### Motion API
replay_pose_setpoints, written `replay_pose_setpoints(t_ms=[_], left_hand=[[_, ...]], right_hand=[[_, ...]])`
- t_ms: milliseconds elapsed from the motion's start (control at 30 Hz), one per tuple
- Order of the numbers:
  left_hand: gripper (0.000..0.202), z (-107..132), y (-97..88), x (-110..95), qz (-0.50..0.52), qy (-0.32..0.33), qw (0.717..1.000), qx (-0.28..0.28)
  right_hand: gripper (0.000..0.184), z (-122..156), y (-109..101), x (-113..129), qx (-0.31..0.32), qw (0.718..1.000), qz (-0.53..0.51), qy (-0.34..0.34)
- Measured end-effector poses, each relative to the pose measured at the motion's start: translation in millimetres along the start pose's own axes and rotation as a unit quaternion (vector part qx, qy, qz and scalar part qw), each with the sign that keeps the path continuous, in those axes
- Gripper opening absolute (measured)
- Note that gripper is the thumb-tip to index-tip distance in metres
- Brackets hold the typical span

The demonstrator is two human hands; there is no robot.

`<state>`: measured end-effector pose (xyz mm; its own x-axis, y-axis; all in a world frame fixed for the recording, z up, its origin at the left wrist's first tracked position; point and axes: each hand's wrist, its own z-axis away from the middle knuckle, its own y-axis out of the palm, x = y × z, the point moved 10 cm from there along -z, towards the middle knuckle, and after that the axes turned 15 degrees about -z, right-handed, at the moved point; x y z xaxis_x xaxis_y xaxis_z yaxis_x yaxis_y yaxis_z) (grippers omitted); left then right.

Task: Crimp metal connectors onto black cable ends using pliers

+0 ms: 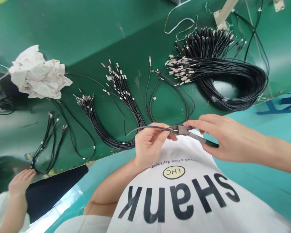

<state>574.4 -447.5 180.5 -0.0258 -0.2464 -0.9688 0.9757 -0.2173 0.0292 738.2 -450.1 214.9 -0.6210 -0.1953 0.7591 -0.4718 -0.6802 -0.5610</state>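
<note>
My left hand (150, 142) pinches a thin black cable (145, 127) close to its end, at chest height by the table's front edge. My right hand (229, 137) is wrapped round a pair of pliers (184, 130) with dark grips. The jaws of the pliers meet the cable's end right beside my left fingertips; whether they are clamped on it I cannot tell. Just beyond my hands a few loose black cables (149, 97) curve across the green table. Left of them lies a bent bundle of black cables (106, 137) with pale tags near its ends.
A large coiled bundle of black cables (252, 81) lies at the right on the green table (92, 29). A crumpled white cloth (38, 72) lies at the left. Another person's hand (21, 181) rests at the table edge by a small cable bunch (54, 149). A metal post (225, 13) stands at the back right.
</note>
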Motion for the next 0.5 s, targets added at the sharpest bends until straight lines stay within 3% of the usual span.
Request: replay_pose_setpoints(t_ms=[167,500], left_hand=[[0.011,1.0,1.5,-2.0,-0.01,0.003,1.0,0.009],[0.009,-1.2,2.2,-2.8,-0.029,0.004,1.0,0.008]], right_hand=[[0.062,-0.8,3.9,-2.1,0.036,0.998,-0.047,0.012],[0.059,-2.9,-2.7,7.4,-0.02,0.997,0.062,-0.047]])
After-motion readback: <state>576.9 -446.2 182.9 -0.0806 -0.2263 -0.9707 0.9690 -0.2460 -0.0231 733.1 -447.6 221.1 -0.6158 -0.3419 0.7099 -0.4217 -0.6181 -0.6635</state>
